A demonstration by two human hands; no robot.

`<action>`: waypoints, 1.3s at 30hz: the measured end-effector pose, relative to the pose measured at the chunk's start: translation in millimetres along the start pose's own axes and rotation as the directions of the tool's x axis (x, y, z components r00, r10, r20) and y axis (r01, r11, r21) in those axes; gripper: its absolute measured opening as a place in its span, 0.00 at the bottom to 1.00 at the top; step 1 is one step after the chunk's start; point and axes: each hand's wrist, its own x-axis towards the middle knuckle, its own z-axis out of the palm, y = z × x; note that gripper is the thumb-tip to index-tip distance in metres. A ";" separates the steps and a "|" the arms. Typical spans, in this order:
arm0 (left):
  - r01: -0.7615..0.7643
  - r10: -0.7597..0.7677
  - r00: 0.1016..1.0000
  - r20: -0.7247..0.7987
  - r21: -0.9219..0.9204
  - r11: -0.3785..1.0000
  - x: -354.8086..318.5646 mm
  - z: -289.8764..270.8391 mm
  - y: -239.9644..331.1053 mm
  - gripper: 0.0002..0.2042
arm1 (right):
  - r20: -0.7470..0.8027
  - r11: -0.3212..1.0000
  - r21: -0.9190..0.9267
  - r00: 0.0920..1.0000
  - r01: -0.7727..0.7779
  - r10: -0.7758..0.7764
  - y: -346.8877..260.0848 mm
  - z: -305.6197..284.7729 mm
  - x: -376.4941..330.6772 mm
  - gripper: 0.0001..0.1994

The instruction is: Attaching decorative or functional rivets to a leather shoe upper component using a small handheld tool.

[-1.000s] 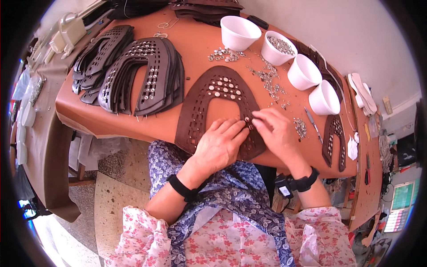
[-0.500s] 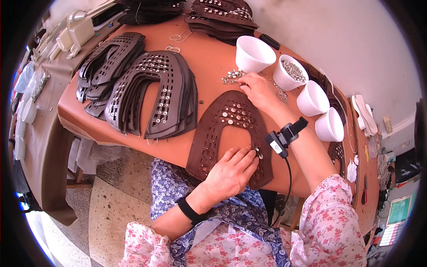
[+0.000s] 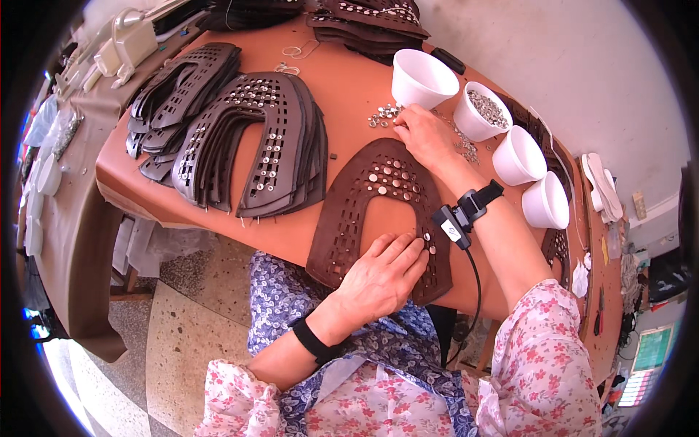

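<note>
A dark brown U-shaped leather shoe upper [image 3: 336, 237], punched with slots, lies at the table's front edge. Round silver studs [image 3: 389, 177] cover its curved top, and a few more sit down its legs. My left hand [image 3: 384, 275] rests across the opening, fingers stretched out, fingertips on the right leg beside shiny studs; its thumb is hidden. Beyond the upper, my right hand [image 3: 426, 138] has its fingers pinched together at the edge of a small heap of loose silver studs [image 3: 384, 115]. Whatever sits between those fingertips is too small to make out.
White plastic cups [image 3: 424, 79] line the right side; one holds many small metal pieces [image 3: 486, 109]. More pieces are scattered beside it. Stacks of dark uppers [image 3: 251, 146] stand at left, others [image 3: 368, 29] at the back. A cable [image 3: 477, 291] hangs from my right wrist device.
The view has shifted slightly. My right hand stays by the loose studs, its fingers drawn a little away from the heap. My left hand keeps its place on the upper.
</note>
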 end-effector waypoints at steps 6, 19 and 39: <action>0.000 0.000 1.000 -0.007 0.006 1.000 0.2 -0.1 0.3 0.22 | 0.020 0.998 -0.052 1.000 0.024 -0.023 3.0 -3.3 -2.5 0.05; -0.011 0.011 1.000 -0.019 0.015 1.000 1.5 -0.8 -1.3 0.22 | 0.044 0.951 -0.272 0.989 0.149 -0.143 23.1 -3.5 -13.4 0.05; -0.125 0.111 0.983 -0.148 -0.088 0.988 -0.9 -1.5 -9.8 0.16 | -0.254 0.939 0.336 0.967 0.070 0.019 -80.0 -62.6 -207.4 0.07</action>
